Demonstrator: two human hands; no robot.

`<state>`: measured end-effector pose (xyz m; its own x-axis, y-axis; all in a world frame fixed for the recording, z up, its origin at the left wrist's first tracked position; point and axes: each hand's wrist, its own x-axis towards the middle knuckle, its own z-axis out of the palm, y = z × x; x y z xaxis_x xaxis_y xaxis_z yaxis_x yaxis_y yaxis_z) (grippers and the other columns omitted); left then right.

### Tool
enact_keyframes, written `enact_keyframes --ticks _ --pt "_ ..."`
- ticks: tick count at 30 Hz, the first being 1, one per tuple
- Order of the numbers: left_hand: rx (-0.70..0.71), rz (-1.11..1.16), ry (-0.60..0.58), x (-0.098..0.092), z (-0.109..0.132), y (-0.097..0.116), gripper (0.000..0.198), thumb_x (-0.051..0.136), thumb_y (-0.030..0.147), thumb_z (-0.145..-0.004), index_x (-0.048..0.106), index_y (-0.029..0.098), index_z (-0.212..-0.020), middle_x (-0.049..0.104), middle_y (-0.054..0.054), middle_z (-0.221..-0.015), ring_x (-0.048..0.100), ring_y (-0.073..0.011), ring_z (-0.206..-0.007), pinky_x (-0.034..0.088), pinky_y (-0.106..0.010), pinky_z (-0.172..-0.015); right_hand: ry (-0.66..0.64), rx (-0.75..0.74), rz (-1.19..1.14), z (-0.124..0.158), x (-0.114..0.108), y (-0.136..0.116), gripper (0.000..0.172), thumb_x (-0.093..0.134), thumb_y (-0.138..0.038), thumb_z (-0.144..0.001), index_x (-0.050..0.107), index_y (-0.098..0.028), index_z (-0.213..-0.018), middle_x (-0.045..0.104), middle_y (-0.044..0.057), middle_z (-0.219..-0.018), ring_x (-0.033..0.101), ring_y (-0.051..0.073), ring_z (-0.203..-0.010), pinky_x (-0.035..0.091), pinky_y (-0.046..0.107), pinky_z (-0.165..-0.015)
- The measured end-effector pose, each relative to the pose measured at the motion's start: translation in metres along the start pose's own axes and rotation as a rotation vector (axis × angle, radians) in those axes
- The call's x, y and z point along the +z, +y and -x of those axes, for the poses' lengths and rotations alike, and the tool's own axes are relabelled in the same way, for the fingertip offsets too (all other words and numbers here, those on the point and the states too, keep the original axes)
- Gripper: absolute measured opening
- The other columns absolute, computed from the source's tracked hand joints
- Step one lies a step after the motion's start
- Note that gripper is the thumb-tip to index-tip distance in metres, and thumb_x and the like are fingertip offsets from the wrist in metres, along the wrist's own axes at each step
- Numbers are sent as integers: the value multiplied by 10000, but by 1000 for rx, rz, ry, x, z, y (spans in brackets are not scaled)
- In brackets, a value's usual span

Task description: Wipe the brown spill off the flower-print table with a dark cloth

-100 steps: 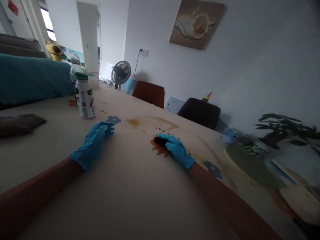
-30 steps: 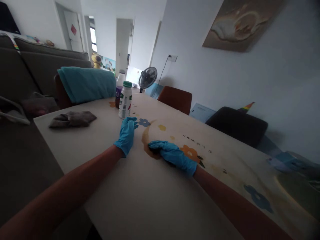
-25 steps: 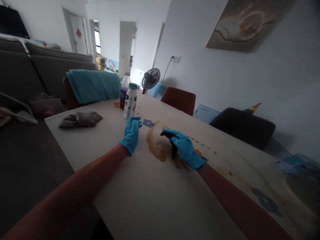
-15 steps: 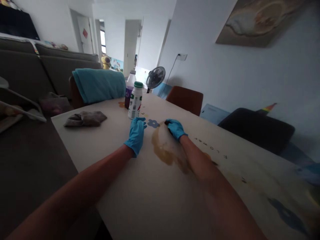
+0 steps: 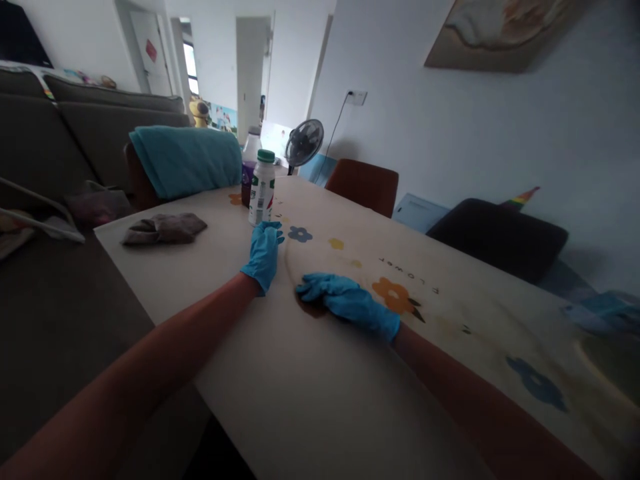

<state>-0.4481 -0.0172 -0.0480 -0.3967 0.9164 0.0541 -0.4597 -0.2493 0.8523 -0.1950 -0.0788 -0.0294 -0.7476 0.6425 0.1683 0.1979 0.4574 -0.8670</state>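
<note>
Both my hands wear blue gloves. My right hand (image 5: 349,304) lies palm down on a small dark wiping pad (image 5: 309,309), pressing it onto the cream flower-print table (image 5: 310,393); only the pad's edge shows under the fingers. A faint brown streak (image 5: 289,261) curves away from the pad. My left hand (image 5: 263,254) rests flat on the table with its fingers apart, just in front of a white bottle with a green cap (image 5: 263,188). It holds nothing.
A purple bottle (image 5: 249,168) stands behind the white one. A crumpled grey cloth (image 5: 165,228) lies near the table's left edge. A teal towel (image 5: 185,160) hangs over a chair. A brown chair (image 5: 363,186), a black chair (image 5: 498,237) and a fan (image 5: 304,142) stand beyond.
My right hand swept the pad out towards the blue flower, then back to me. The wide brown smear has shrunk to a faint streak. My left hand stayed flat.
</note>
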Motion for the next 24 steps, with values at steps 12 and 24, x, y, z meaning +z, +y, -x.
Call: enact_keyframes --ticks 12,24 --pt "-29 -59 -63 3 3 -3 123 692 144 -1070 617 233 -1030 772 -98 -1187 699 -220 -1051 625 -451 -1192 1036 368 198 139 3 -37 444 734 -433 -1034 923 -306 -1416 865 88 -1553 775 410 -1535 526 693 -1435" --pt "-47 -142 -25 8 8 6 161 566 68 -1057 634 204 -1004 724 -22 -1044 658 -158 -920 634 -376 -1143 310 321 640 39 101 -36 612 570 -236 -1157 769 -344 -1725 682 34 -1827 603 351 -1738 356 633 -1531"
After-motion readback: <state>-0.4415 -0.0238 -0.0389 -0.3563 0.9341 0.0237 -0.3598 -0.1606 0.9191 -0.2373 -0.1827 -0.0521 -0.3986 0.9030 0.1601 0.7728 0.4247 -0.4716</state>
